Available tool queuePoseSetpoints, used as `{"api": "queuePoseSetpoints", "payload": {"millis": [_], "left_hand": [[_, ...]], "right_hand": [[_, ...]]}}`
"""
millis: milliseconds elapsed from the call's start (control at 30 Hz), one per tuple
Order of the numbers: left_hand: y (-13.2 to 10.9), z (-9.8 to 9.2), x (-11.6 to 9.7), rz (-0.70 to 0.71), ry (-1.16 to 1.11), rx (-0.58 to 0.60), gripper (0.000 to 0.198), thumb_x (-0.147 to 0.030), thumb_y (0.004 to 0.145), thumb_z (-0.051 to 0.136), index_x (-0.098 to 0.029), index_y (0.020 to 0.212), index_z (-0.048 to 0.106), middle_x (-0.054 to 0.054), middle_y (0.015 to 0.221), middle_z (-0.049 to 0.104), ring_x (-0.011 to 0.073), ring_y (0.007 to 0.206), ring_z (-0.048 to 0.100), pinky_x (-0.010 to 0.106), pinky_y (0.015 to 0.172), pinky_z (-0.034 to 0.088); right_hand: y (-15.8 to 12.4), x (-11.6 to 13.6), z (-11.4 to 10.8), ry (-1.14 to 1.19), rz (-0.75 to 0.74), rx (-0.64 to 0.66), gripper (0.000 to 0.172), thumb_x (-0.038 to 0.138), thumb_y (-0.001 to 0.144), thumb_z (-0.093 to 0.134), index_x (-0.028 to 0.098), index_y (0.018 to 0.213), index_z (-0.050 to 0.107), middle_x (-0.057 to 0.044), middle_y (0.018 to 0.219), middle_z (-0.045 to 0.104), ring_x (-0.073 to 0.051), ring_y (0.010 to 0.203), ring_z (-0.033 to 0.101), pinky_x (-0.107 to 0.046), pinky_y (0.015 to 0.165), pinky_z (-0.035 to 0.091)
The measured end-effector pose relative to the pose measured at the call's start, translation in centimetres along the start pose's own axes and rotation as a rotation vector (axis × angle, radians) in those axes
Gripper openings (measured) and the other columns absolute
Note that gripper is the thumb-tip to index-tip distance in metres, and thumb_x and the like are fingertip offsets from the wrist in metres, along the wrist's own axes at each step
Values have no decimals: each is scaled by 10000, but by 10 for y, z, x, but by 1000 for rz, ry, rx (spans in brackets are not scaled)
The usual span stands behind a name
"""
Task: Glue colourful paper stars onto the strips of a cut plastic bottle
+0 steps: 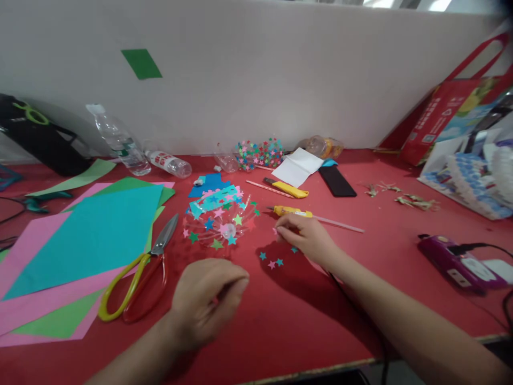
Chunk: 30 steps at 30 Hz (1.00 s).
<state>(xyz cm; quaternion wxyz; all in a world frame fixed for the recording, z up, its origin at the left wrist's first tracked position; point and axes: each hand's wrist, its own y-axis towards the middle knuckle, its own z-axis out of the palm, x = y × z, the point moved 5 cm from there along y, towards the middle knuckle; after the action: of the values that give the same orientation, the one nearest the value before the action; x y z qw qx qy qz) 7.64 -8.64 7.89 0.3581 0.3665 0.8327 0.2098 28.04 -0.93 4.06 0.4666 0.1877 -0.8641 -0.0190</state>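
Observation:
My right hand (304, 238) pinches a small pink paper star (275, 231) between thumb and fingers, just in front of a yellow hot glue gun (294, 212). Below it on the red table lie loose blue and pink stars (271, 264). My left hand (208, 299) is slightly blurred, its fingers curled and thumb closed toward them; nothing shows in it. Beyond that hand stands a clear plastic bottle piece cut into spread strips (229, 231), with coloured stars on the strips. A blue paper strip with star-shaped cutouts (214, 199) lies behind it.
Scissors (158, 251) lie beside stacked coloured paper (88, 235) at left. Plastic bottles (124, 144), a star-covered piece (260, 153), a yellow utility knife (290, 189) and a black phone (337, 181) are farther back. A purple power strip (460, 264) and red bag (433, 117) stand right.

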Motion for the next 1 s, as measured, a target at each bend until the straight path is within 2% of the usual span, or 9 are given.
{"api": "queuePoseSetpoints", "payload": {"millis": [67, 167, 267, 367, 533, 667, 767, 900, 1000], "left_hand": [[4, 15, -2, -61, -97, 129, 112, -156, 871, 536, -215, 798, 598, -34, 650, 649, 103, 566, 594, 225, 576, 438], [9, 37, 11, -408, -324, 264, 210, -246, 909, 498, -204, 715, 567, -39, 578, 581, 94, 525, 541, 214, 542, 410], [6, 58, 23, -784, -638, 333, 241, -350, 903, 513, -192, 733, 575, -35, 550, 583, 80, 451, 489, 200, 479, 368], [3, 74, 22, -963, -893, 304, 292, -414, 901, 513, -169, 776, 611, -15, 536, 599, 68, 416, 461, 192, 451, 326], [4, 82, 16, -1036, -1043, -17, 340, -463, 878, 553, -160, 729, 593, -17, 517, 556, 75, 451, 458, 184, 441, 331], [5, 85, 16, -1043, -1088, -80, 289, -429, 809, 643, -162, 718, 581, -33, 506, 546, 68, 441, 444, 176, 433, 320], [5, 83, 21, -1023, -1088, -68, 243, -386, 796, 658, -160, 736, 592, -33, 505, 565, 61, 426, 438, 175, 440, 319], [4, 78, 26, -992, -971, -21, 209, -359, 799, 642, -167, 731, 593, -25, 506, 594, 70, 408, 465, 192, 458, 344], [5, 72, 24, -951, -853, 18, 224, -367, 790, 625, -171, 691, 580, -21, 503, 590, 80, 407, 480, 203, 460, 362]], "right_hand": [[1, -1, -1, 271, 123, 14, 106, 266, 858, 546, 195, 794, 593, -4, 682, 685, -135, 635, 635, -269, 641, 480], [0, 2, 1, 495, 183, 53, 97, 281, 800, 611, 194, 765, 589, -2, 671, 698, -139, 637, 662, -287, 685, 516], [-4, 8, 4, 472, 105, 76, 67, 252, 812, 592, 197, 776, 581, -7, 692, 699, -138, 650, 666, -270, 655, 514], [-11, 19, 5, 211, -135, 65, 48, 194, 838, 559, 200, 821, 604, -12, 756, 696, -138, 716, 651, -261, 686, 493], [-17, 34, 5, -94, -430, 54, 102, 139, 858, 553, 188, 855, 643, -26, 800, 703, -148, 763, 628, -277, 742, 476], [-16, 40, 1, -31, -441, 48, 114, 137, 872, 546, 185, 849, 646, -39, 842, 712, -154, 801, 625, -295, 779, 489], [-16, 39, 3, 62, -367, 99, 90, 149, 862, 574, 179, 855, 659, -42, 855, 711, -153, 814, 629, -296, 790, 489], [-13, 25, 7, 263, -69, 123, 63, 231, 838, 623, 183, 864, 654, -27, 848, 689, -150, 803, 630, -285, 760, 496], [-13, 20, 11, 363, 40, 173, 155, 321, 831, 639, 175, 780, 623, -6, 769, 637, -137, 722, 596, -268, 690, 479]]}}
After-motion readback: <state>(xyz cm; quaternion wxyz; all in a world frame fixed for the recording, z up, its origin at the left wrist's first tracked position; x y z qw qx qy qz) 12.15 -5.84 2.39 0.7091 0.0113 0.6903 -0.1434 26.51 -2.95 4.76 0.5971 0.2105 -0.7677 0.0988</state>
